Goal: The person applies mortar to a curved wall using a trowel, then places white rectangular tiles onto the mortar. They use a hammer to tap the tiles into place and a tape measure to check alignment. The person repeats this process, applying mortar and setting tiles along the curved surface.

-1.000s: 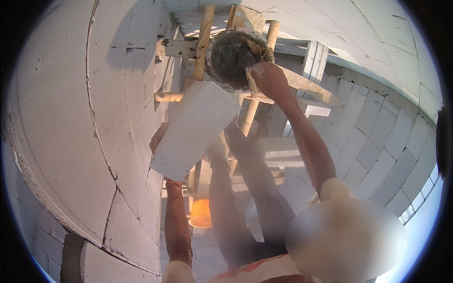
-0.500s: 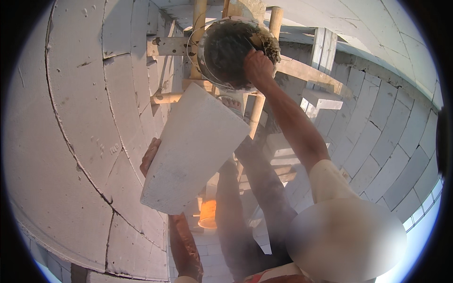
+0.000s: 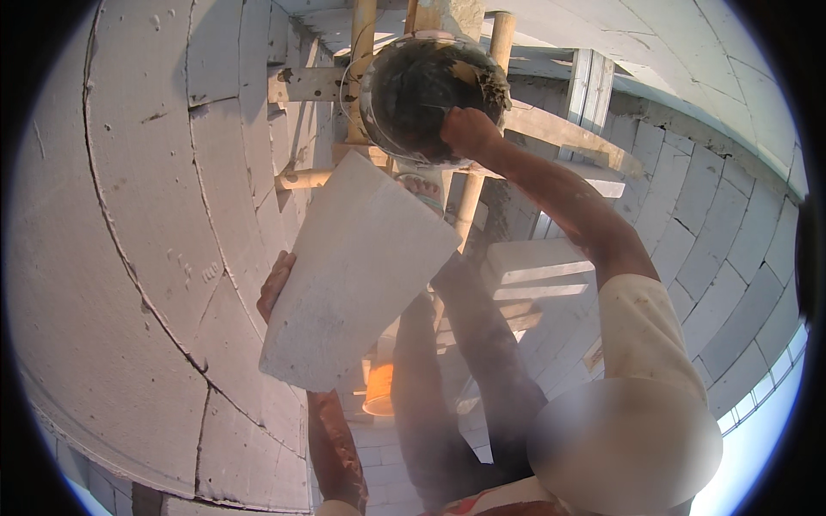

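My left hand (image 3: 276,285) grips the left edge of a pale grey building block (image 3: 357,271), fingers curled round it. The block is tilted, its broad face up, close beside the block wall. My right hand (image 3: 470,134) is closed in a fist over the near right part of a round bucket (image 3: 375,138) with dark, wet-looking mortar inside. A thin metal shank, apparently of a trowel (image 3: 435,107), sticks out from the fist over the mortar; its blade is hard to make out. Mortar is crusted on the bucket's right rim.
A wall of pale blocks (image 3: 146,215) rises close at the left, another (image 3: 688,249) at the right. Bamboo poles (image 3: 363,39) and planks (image 3: 568,133) of a scaffold surround the bucket. Loose blocks (image 3: 533,258) are stacked right of my legs; an orange bucket (image 3: 379,391) is below.
My right hand has shifted slightly toward me and left within the bucket, and my right elbow has swung out to the right. The block and my left hand have barely moved.
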`<action>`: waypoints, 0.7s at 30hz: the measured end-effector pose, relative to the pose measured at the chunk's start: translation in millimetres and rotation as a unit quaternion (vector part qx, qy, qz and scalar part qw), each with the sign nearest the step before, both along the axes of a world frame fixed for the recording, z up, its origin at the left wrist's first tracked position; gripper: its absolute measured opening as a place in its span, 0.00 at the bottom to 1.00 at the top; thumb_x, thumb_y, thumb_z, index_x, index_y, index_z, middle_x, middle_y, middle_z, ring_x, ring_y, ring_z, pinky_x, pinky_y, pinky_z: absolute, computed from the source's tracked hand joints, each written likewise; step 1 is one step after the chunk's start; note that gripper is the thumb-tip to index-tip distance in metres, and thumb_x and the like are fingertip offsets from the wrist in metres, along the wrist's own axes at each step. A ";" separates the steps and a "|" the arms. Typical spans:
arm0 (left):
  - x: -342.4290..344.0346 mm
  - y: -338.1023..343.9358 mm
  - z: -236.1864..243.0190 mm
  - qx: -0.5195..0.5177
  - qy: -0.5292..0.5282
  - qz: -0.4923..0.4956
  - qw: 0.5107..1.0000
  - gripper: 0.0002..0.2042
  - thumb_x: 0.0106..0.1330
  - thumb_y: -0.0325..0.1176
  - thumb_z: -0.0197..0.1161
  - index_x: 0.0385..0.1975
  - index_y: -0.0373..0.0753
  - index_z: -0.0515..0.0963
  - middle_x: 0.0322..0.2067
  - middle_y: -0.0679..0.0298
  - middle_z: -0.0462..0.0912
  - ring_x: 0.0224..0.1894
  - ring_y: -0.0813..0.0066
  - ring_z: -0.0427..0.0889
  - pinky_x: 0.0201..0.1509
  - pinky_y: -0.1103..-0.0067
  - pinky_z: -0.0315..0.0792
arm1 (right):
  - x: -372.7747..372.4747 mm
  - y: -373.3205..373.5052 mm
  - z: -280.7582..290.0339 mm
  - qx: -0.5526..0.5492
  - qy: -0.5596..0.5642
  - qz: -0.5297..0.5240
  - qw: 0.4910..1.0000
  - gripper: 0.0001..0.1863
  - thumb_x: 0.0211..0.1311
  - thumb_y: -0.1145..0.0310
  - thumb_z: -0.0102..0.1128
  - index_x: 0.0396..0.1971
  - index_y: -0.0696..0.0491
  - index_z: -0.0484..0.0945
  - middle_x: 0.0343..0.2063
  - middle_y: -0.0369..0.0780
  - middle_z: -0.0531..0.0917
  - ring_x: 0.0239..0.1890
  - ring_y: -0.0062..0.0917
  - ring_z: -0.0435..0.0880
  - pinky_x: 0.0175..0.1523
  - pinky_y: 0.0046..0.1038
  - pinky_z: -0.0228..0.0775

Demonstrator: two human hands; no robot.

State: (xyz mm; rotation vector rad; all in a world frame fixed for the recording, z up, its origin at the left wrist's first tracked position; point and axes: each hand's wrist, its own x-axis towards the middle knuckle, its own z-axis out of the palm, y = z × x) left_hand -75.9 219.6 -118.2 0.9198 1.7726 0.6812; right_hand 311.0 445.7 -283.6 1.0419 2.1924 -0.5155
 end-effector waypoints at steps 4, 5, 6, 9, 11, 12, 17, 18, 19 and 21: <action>-2.5 2.0 -2.6 0.001 -0.002 -0.005 1.000 0.27 0.59 0.38 0.73 0.58 0.37 0.76 0.58 0.57 0.78 0.63 0.62 0.75 0.68 0.66 0.71 | -7.0 9.9 10.4 -0.069 -0.035 0.006 0.997 0.11 0.52 0.65 0.73 0.37 0.50 0.89 0.37 0.44 0.89 0.44 0.37 0.91 0.45 0.34 0.84; -3.2 2.9 -3.9 0.001 -0.004 -0.009 1.000 0.27 0.59 0.38 0.73 0.58 0.37 0.76 0.58 0.57 0.79 0.63 0.62 0.75 0.67 0.66 0.71 | -9.2 11.5 12.6 -0.079 -0.049 -0.018 0.996 0.11 0.53 0.66 0.71 0.37 0.50 0.89 0.37 0.45 0.89 0.43 0.37 0.91 0.45 0.35 0.84; -3.4 4.3 -7.0 0.000 -0.008 -0.012 1.000 0.27 0.59 0.38 0.73 0.58 0.37 0.76 0.58 0.57 0.79 0.63 0.62 0.75 0.67 0.66 0.72 | -11.2 12.6 14.2 -0.089 -0.063 -0.042 0.993 0.10 0.54 0.67 0.69 0.37 0.50 0.89 0.37 0.45 0.89 0.43 0.38 0.91 0.46 0.35 0.84; -3.5 1.1 -3.5 0.002 0.000 -0.011 1.000 0.27 0.59 0.37 0.74 0.58 0.37 0.76 0.58 0.57 0.79 0.62 0.62 0.75 0.67 0.66 0.72 | -17.3 8.4 8.3 -0.083 -0.028 -0.054 0.995 0.09 0.56 0.68 0.66 0.36 0.50 0.89 0.37 0.45 0.90 0.44 0.39 0.91 0.46 0.36 0.84; -7.0 1.1 -3.9 0.006 -0.002 -0.014 1.000 0.27 0.58 0.37 0.74 0.58 0.37 0.76 0.58 0.57 0.79 0.62 0.62 0.75 0.67 0.66 0.72 | -12.9 -2.8 -0.6 -0.072 -0.005 -0.045 0.996 0.09 0.57 0.68 0.65 0.36 0.50 0.89 0.37 0.44 0.90 0.44 0.39 0.91 0.47 0.36 0.84; -6.7 3.5 -5.1 0.007 -0.002 -0.015 1.000 0.27 0.58 0.37 0.74 0.58 0.37 0.76 0.58 0.57 0.79 0.62 0.62 0.76 0.67 0.66 0.72 | -11.9 -5.5 -3.6 -0.066 -0.001 -0.033 0.997 0.08 0.58 0.68 0.64 0.36 0.50 0.89 0.37 0.44 0.90 0.44 0.39 0.91 0.47 0.36 0.84; -6.3 12.6 -19.9 0.014 -0.011 -0.021 1.000 0.28 0.58 0.36 0.75 0.58 0.37 0.76 0.58 0.57 0.79 0.62 0.61 0.76 0.67 0.66 0.72 | -1.8 -8.7 -4.1 -0.084 0.001 -0.005 0.996 0.08 0.58 0.67 0.64 0.35 0.49 0.89 0.39 0.44 0.90 0.44 0.38 0.91 0.47 0.36 0.84; -6.8 12.5 -18.2 0.015 -0.009 -0.020 1.000 0.28 0.58 0.36 0.75 0.58 0.37 0.76 0.58 0.57 0.79 0.62 0.61 0.76 0.66 0.66 0.72 | -4.3 -7.0 -3.6 -0.095 -0.002 -0.005 0.995 0.09 0.58 0.67 0.64 0.36 0.49 0.89 0.39 0.44 0.90 0.45 0.38 0.91 0.48 0.36 0.84; -6.5 10.9 -16.5 0.015 -0.009 -0.020 1.000 0.28 0.57 0.36 0.76 0.58 0.37 0.76 0.58 0.57 0.79 0.61 0.61 0.76 0.66 0.66 0.72 | -5.3 -5.5 -2.5 -0.105 -0.006 -0.007 0.994 0.09 0.59 0.67 0.64 0.37 0.49 0.89 0.39 0.44 0.89 0.45 0.37 0.90 0.48 0.36 0.84; -2.3 17.5 -14.7 0.012 -0.018 -0.032 0.999 0.28 0.57 0.35 0.76 0.58 0.37 0.76 0.58 0.57 0.79 0.61 0.61 0.76 0.66 0.66 0.72 | 29.0 -8.2 -22.1 -0.105 0.021 0.146 0.983 0.13 0.60 0.67 0.64 0.43 0.50 0.88 0.41 0.45 0.89 0.47 0.37 0.90 0.50 0.37 0.83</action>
